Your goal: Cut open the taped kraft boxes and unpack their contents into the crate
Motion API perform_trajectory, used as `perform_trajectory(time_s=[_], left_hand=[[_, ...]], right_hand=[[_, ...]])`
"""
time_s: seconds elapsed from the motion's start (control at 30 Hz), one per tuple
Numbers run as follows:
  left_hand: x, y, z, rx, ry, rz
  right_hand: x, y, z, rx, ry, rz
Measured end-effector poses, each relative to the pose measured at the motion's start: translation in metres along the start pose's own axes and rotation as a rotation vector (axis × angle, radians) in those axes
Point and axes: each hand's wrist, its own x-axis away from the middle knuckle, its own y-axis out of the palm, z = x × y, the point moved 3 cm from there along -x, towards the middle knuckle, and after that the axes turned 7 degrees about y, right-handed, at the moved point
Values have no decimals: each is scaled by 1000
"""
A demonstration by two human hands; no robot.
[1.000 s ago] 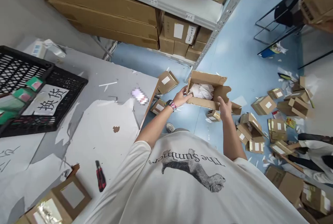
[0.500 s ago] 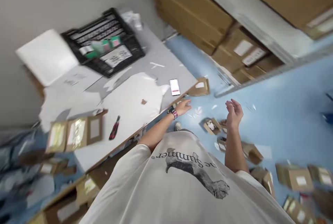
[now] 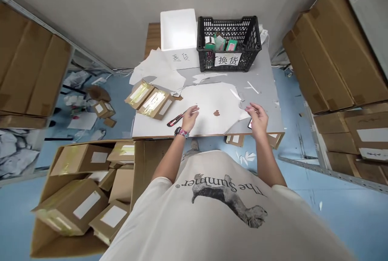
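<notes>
My left hand (image 3: 189, 118) is over the front of the table, holding nothing, its fingers loosely curled and apart. Just left of it lies a red and black box cutter (image 3: 175, 121). Two taped cardboard boxes (image 3: 156, 103) sit beyond the cutter, side by side. My right hand (image 3: 257, 119) hovers at the table's right front, empty with fingers apart. Partly hidden beneath it is a phone (image 3: 250, 123). Between both hands a white paper sheet (image 3: 209, 99) covers the tabletop, with a small brown scrap (image 3: 216, 113) on it.
At the back stand a white foam box (image 3: 178, 30) and a black crate (image 3: 228, 60) holding small green boxes. A large carton (image 3: 45, 236) full of parcels is at my left. Shelves of cardboard boxes (image 3: 321, 58) flank the right side; paper scraps (image 3: 247, 158) litter the floor.
My view has swung left to face the table squarely. Both hands, which were at and beyond the table's right edge, are now above its front part.
</notes>
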Motion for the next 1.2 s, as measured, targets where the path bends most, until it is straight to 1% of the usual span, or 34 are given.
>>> perform_trajectory(time_s=[0.07,0.13,0.23,0.37,0.43,0.47,0.53,0.6,0.63,0.67,0.73,0.8,0.87,0.97,1.03,1.1,1.17,1.2], left_hand=[[-1,-34,-5,-11,-34,34],[-1,-61,-10,-21,-69,40],[-1,-97,-18,-8,-97,56],[0,-140,-28,14,-97,105],[0,-163,-32,-26,-76,195],[1,-176,-34,-61,-67,278],[3,-203,-38,-133,-80,482],[4,-230,-45,-168,-147,658],[4,-242,-50,-167,-193,711],[3,-252,-56,-156,-242,735],[-1,-268,-67,-126,-336,725],[-6,-277,-79,-99,-423,667],[-10,-278,-90,-49,-493,587],[-15,-269,-101,71,-534,461],[-15,-262,-103,126,-501,416],[-14,-256,-103,125,-446,406],[-11,-250,-99,93,-385,422],[-9,-247,-96,72,-354,437]], right_hand=[[-1,27,-1,20,5,-17],[0,53,0,33,20,-16],[6,97,0,47,35,-44],[17,164,-3,76,29,-146],[20,198,-1,115,33,-209],[21,216,1,142,39,-250],[21,255,10,200,64,-363],[20,297,22,272,102,-509],[20,318,29,318,124,-582],[20,340,35,373,146,-649],[20,381,46,486,182,-740],[17,417,55,557,184,-761],[11,447,60,571,160,-721],[0,476,69,574,155,-670],[-4,486,75,603,177,-672],[-5,489,80,641,203,-654],[-3,483,82,653,214,-615],[-2,477,82,638,208,-593]])
